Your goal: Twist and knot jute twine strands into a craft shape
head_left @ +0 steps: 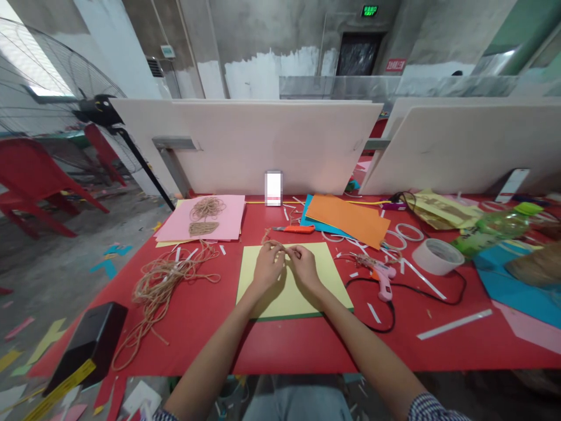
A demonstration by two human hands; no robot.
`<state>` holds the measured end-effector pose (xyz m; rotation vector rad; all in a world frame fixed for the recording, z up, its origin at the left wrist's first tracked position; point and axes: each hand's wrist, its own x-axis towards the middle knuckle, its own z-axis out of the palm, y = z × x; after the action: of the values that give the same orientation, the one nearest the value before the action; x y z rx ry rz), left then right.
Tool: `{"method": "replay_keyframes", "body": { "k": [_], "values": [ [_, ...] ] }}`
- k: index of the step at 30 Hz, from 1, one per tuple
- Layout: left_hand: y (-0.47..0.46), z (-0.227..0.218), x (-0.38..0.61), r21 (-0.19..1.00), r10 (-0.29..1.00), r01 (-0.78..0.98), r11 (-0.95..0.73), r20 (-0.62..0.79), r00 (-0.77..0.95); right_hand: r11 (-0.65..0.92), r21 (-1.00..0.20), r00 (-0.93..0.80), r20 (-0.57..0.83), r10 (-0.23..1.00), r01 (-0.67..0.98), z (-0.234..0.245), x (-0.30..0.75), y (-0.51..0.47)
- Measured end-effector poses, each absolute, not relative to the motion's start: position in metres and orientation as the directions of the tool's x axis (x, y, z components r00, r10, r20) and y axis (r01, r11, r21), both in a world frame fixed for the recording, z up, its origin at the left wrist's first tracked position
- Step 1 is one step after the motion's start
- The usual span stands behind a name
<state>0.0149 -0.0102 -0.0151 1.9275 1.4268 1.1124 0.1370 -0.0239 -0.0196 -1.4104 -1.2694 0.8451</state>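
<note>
My left hand [268, 268] and my right hand [304, 269] are close together over a sheet of pale yellow paper [287, 304]. Both have their fingers closed on a piece of brown twine [274, 242], which runs between the fingertips; its loose end curls up by the left fingers. Just beyond the hands lies an orange utility knife [293, 229]. A large tangle of twine [164, 286] spreads to the left. Coiled twine [207, 207] and a flat twine piece [203, 228] rest on pink paper [234, 219].
On the right are a pink glue gun [384, 280] with a black cord, a tape roll [438, 257], a green bottle [495, 228] and orange paper [350, 217]. A phone [274, 190] stands against a white board [228, 140]. A black box [90, 339] sits front left.
</note>
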Motion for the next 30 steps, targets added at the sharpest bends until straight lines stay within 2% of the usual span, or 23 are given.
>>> {"method": "replay_keyframes", "body": {
  "k": [3,8,15,18,23,26,30],
  "values": [
    [-0.009,-0.016,0.015,0.759,0.938,0.554,-0.342,0.307,0.159,0.104,-0.902,0.156,0.185,0.970,0.420,-0.014,0.138,-0.027],
    [-0.010,-0.015,0.014,0.801,0.976,0.566,-0.193,0.098,0.194,0.159,-0.751,0.053,0.249,0.967,0.640,-0.009,0.139,-0.030],
    [-0.005,-0.013,0.010,0.867,0.962,0.447,-0.221,0.118,0.247,0.197,-0.579,-0.058,0.250,0.967,0.791,-0.008,0.141,-0.031],
    [-0.001,-0.013,0.008,0.922,0.952,0.317,-0.221,0.134,0.276,0.205,-0.613,-0.064,0.244,0.968,0.763,-0.008,0.143,-0.029],
    [0.004,-0.010,-0.001,0.990,0.947,0.114,-0.079,0.039,0.318,0.190,-0.829,-0.086,0.170,0.982,0.526,-0.006,0.146,-0.023],
    [0.003,-0.006,-0.004,0.972,0.941,0.187,-0.145,0.077,0.329,0.182,-0.892,-0.067,0.169,0.983,0.414,-0.007,0.146,-0.021],
    [0.000,-0.001,-0.002,0.868,0.922,0.391,-0.306,0.168,0.349,0.182,-0.870,0.016,0.213,0.977,0.459,-0.011,0.144,-0.022]
  ]
}}
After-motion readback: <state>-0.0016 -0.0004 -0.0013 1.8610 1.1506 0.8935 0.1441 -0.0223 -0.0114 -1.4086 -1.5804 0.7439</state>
